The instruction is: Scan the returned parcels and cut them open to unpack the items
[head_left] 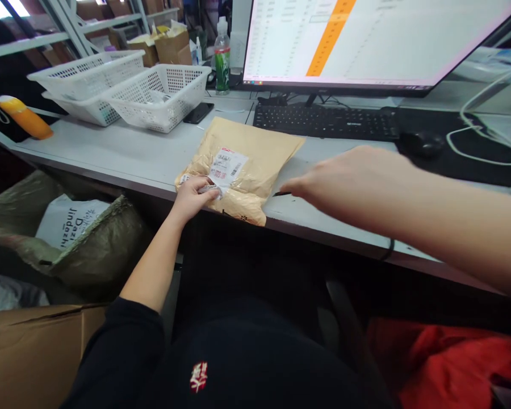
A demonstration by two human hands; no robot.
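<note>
A tan padded mailing envelope [266, 149] with a white printed label [229, 166] lies on the desk, its front corner reaching past the edge. My left hand [195, 196] grips the envelope's front left part, fingers bent over it by the label. Just right of the envelope is my right hand [336, 176], blurred by motion and closed. From its fingertips a thin dark tip [281, 193] sticks out toward the envelope; the rest of that object is hidden in the hand.
Behind the envelope stand a keyboard [323, 120], a monitor [349, 45] and a green-labelled bottle [222, 62]. White baskets [166, 111], a phone [199, 113] and an orange bottle [25, 117] are to the left. A mouse [423, 145] sits at right. Below left is a lined bin [106, 244].
</note>
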